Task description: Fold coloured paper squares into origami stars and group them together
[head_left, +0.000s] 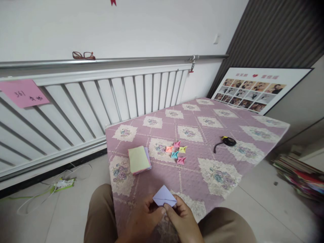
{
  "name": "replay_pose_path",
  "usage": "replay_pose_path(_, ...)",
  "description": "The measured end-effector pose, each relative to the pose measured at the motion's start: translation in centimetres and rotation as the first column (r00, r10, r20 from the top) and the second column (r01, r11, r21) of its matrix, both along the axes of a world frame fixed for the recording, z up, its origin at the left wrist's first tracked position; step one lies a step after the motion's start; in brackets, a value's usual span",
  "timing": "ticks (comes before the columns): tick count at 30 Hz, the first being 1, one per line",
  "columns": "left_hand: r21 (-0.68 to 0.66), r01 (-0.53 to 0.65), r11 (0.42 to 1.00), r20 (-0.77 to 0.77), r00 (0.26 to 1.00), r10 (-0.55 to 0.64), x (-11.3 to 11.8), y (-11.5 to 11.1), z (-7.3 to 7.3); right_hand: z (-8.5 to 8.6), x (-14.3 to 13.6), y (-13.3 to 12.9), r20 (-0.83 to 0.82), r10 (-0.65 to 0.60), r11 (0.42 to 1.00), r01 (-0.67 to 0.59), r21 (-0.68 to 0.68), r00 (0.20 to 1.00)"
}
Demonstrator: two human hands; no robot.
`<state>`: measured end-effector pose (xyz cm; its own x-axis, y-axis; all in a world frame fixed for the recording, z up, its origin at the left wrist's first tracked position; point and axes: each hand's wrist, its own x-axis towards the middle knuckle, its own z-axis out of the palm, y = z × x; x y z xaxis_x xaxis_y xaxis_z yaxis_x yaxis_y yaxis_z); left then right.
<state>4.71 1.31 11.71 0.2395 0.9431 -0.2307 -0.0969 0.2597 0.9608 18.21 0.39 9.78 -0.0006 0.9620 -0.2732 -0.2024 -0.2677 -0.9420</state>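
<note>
A lavender sheet of paper (164,195), folded into a small diamond with a crease across it, is held near the table's front edge. My left hand (148,216) grips its left corner, fingers behind and thumb at the lower edge. On the right corner, my right hand (182,216) pinches it, the thumb pressed to the front near the bottom. Beyond my hands lie several small folded paper pieces (174,155) in pink, orange, yellow and blue. A stack of coloured paper (139,160), pale green on top, rests to the left of them.
A floral purple tablecloth (162,126) covers the table. A black and yellow tape measure (229,141) with a strap lies at the right. Behind stand a white radiator (141,92) and a photo board (262,88). A power strip (64,184) with cables is on the floor.
</note>
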Motion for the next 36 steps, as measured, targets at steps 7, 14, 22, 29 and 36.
replay_pose_path(7,0.004,0.029,1.000,-0.061,0.998,-0.028,-0.3,0.1,-0.1,0.0,-0.2,-0.4,-0.015,-0.036,0.999,0.036,-0.026,0.999)
replay_pose_path(14,0.051,0.026,0.998,-0.145,0.989,-0.018,-0.3,0.0,-0.8,-0.2,-0.4,-0.4,0.002,-0.075,0.997,0.075,-0.026,0.997)
replay_pose_path(22,0.107,0.118,0.987,-0.051,0.992,-0.113,0.0,0.3,-0.7,0.3,-0.3,-0.1,-0.061,-0.056,0.998,0.054,-0.035,0.997)
replay_pose_path(29,0.072,0.100,0.992,-0.195,0.977,-0.084,-0.4,0.0,-1.3,-1.0,-0.6,-0.3,-0.112,-0.114,0.993,0.110,-0.042,0.987)
replay_pose_path(36,0.093,0.149,0.984,-0.144,0.980,-0.135,-0.5,0.0,-1.5,-0.9,-0.4,-0.1,-0.109,-0.043,0.996,0.033,-0.088,0.993)
